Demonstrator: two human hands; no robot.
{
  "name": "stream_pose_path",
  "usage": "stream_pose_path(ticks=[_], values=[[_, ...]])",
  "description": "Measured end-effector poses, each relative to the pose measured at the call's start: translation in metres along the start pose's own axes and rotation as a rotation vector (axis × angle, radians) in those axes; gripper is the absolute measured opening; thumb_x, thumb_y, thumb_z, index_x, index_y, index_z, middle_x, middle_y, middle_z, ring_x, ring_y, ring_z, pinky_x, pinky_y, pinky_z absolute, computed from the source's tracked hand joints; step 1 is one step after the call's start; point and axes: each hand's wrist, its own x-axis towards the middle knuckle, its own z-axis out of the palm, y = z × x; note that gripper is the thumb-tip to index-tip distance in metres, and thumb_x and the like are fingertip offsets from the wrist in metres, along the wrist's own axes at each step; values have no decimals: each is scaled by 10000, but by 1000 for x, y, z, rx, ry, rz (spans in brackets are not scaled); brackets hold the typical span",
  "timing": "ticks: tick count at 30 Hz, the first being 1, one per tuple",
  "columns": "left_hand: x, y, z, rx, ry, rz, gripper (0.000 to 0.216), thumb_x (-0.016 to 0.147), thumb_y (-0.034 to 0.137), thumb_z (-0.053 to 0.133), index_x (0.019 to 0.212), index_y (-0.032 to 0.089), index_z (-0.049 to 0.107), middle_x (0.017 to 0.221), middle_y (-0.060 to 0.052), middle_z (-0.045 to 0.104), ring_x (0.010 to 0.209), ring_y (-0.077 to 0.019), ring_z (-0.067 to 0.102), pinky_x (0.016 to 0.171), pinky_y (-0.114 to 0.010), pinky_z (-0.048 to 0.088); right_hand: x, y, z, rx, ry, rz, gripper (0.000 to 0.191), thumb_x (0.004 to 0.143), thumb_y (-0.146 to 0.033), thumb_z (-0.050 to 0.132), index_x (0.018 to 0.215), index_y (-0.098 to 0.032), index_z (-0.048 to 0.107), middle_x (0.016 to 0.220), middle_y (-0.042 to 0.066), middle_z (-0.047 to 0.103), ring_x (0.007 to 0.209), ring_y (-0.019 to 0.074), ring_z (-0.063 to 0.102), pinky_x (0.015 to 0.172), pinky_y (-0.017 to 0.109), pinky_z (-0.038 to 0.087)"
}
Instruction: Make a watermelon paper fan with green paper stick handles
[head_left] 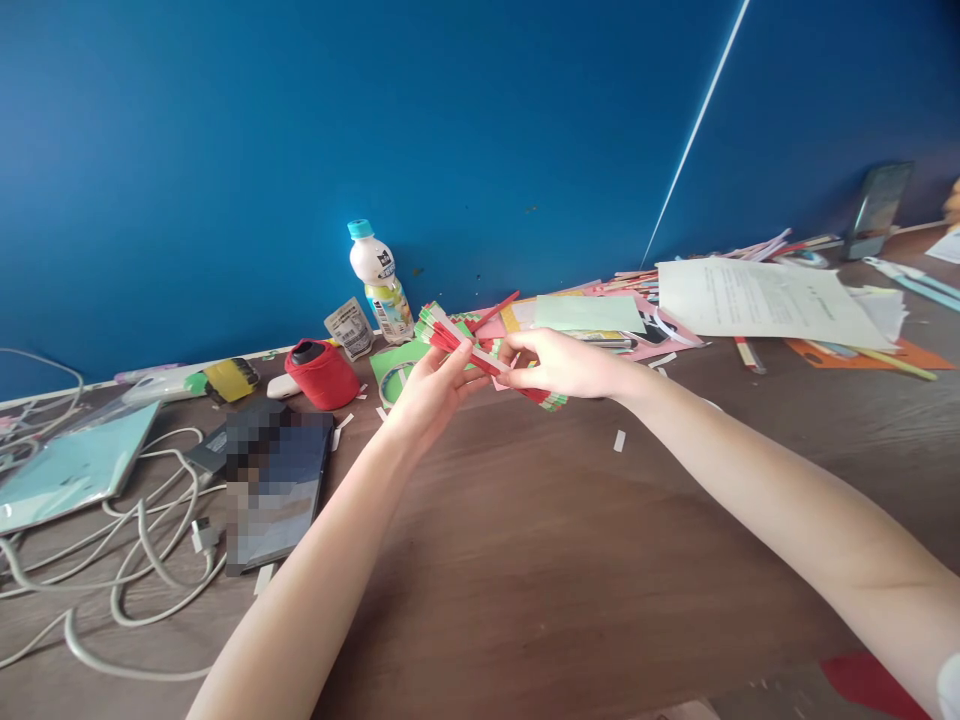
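A bundle of folded paper strips (441, 332) in red, white and green is held up over the far part of the table. My left hand (439, 385) is closed on its left part, thumb on top. My right hand (541, 362) pinches the bundle farther right, with thumb and fingertips together. Green and red ends stick out past both hands. Behind the bundle lie a green sheet (405, 353) with a roll of tape (388, 384) on it and a pale green paper (589, 313). The middle of the bundle is partly hidden by my fingers.
A bottle (381, 280) stands by the blue wall, near a red-wrapped roll (322, 375). Phone-like dark objects (281, 500) and tangled white cables (142, 560) lie left. A printed sheet (765, 300), loose strips and scissors-like blue handles (919, 280) lie right.
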Motion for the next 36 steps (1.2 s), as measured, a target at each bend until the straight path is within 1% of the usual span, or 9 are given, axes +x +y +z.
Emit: stream_pose_path(ticks=[4,7,10,16,19,22,31,34,36], values=[[0,1,0,39,49,48,171,830,222,526,934,107,598,877,-92,700,844,-174,668,923,-365,464,-3,-3,0,22,1,42,259,828,-433,488,810,-179,534,812,42,645,575,105,535,468,218,371],[0,1,0,29,75,54,157,825,187,526,924,103,616,918,-95,697,866,-171,665,940,-356,458,-3,-5,1,29,20,57,339,848,-487,435,785,-170,539,779,38,640,488,73,479,434,209,357],[0,0,1,17,71,59,145,822,161,523,901,99,629,932,-99,698,882,-173,662,945,-353,458,-2,-4,2,4,66,79,335,849,-480,433,762,-173,536,730,20,632,448,63,447,409,203,329],[-3,2,5,23,93,72,146,814,147,525,880,86,640,949,-113,696,863,-181,669,924,-360,478,0,0,7,-61,152,69,311,839,-445,455,711,-172,530,693,13,637,475,69,464,465,212,328],[-3,2,6,26,102,74,149,811,146,528,880,79,642,923,-111,699,844,-177,672,907,-348,492,1,0,7,-66,159,60,297,836,-426,457,703,-170,529,709,22,650,523,86,497,502,220,338],[-2,1,5,20,89,82,153,811,147,529,889,78,643,913,-108,700,852,-177,670,883,-334,509,0,-1,7,-78,166,63,303,833,-425,456,694,-166,532,705,26,648,523,89,488,511,224,333],[-5,2,9,38,98,92,153,794,168,556,886,93,653,907,-103,700,856,-188,670,882,-345,506,2,-1,7,-114,181,120,443,780,-590,466,649,-173,540,624,18,597,477,91,442,487,242,304],[-6,3,10,36,115,91,157,807,181,539,877,94,649,898,-99,701,841,-181,672,880,-338,508,2,1,7,-120,180,152,509,738,-655,473,587,-170,513,565,19,562,445,91,428,465,249,302],[-6,4,9,31,115,91,165,815,196,532,872,94,648,895,-99,700,829,-180,673,879,-338,509,2,2,6,-96,183,142,505,717,-658,503,577,-173,486,561,20,559,447,95,438,462,251,312]])
